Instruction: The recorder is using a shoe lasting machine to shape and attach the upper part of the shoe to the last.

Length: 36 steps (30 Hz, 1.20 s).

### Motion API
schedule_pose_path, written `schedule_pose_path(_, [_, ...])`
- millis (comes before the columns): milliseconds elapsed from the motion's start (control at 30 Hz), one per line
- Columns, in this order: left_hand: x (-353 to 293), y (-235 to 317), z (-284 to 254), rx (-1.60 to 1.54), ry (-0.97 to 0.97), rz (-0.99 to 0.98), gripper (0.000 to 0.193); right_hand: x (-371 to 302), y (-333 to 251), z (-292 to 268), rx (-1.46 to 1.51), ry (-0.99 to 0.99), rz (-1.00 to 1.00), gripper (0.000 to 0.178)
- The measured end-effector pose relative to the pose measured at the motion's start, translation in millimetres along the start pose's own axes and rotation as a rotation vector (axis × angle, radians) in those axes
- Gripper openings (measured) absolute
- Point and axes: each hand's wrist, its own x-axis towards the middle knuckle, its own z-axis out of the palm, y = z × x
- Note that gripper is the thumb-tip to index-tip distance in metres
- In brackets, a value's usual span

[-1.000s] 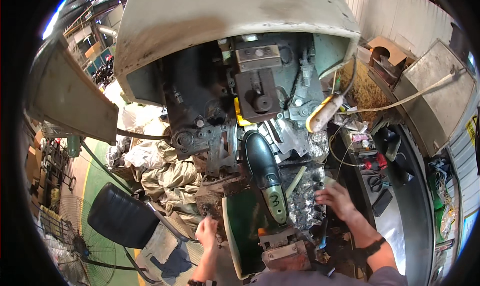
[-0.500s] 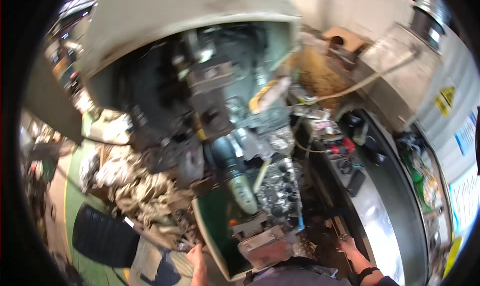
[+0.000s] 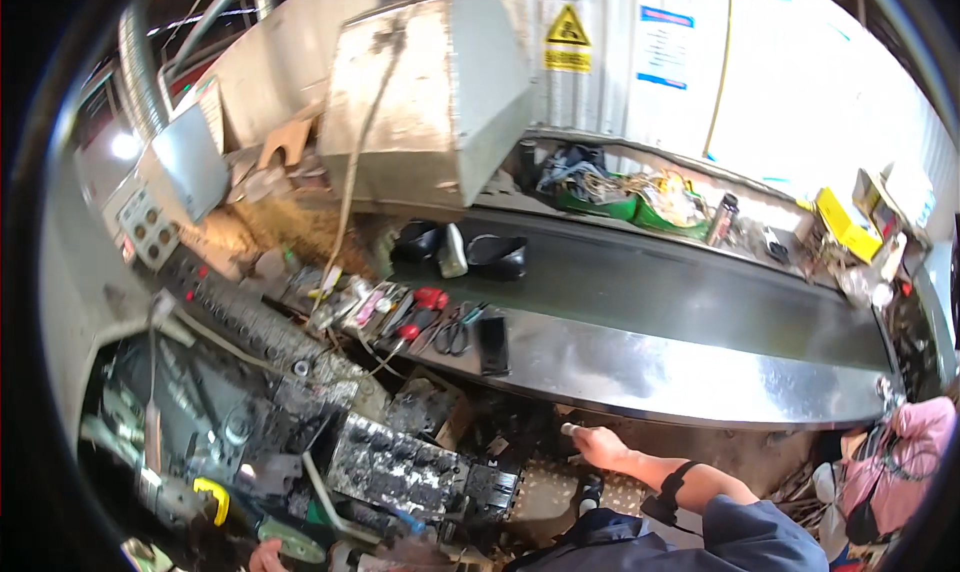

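Observation:
My right hand (image 3: 602,448) is closed at the bench's near side, below its metal edge. A small pale tip shows at its fingers; what it belongs to is too small to name. A dark band crosses that forearm. At the lower edge my left hand (image 3: 268,555) shows only in part, beside a greenish elongated piece (image 3: 290,540) of the machine area; its fingers are mostly hidden. On the metal ledge (image 3: 640,367) lie a black phone (image 3: 493,345), dark-handled scissors (image 3: 453,334) and a red-handled tool (image 3: 430,299).
A dark conveyor belt (image 3: 640,282) carries black curved pieces (image 3: 497,256) and a white one (image 3: 453,251). Behind stand green baskets (image 3: 672,212) and a metal hood (image 3: 420,102). Grimy machine parts (image 3: 395,467) fill the lower left. A person in pink (image 3: 905,462) is at lower right.
My view has swung right, from the open machine toward the conveyor and wall. My left hand now sits at the lower left, mostly cut off; my right forearm reaches left across the view.

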Motion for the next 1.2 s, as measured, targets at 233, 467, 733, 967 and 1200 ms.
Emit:
schedule_pose_path(233, [-82.8,-38.5,162.3,-0.07,-0.704,-0.059,0.016,11.2,66.3,-40.6,-0.434,0.09,-0.278,0.074])
schedule_pose_path(467, [-176.9,0.2,313.3,0.168,-1.154,0.128,0.016,-43.9,193.6,-120.6,-0.461,0.063,-0.109,0.074])
schedule_pose_path(733, [-223.8,2.7,402.9,0.083,-1.479,0.199,0.035,-58.6,208.7,-118.8,-0.373,0.044,-0.027,0.077])
schedule_pose_path(967, [-189.5,-49.0,562.6,-0.082,-1.43,-0.006,0.038,-32.7,235.4,-112.4,0.658,0.305,0.573,0.055])
schedule_pose_path(1200, [-133.8,-93.3,749.8,-0.061,-1.251,0.193,0.054,-5.0,196.5,-137.7,1.166,0.574,0.751,0.062])
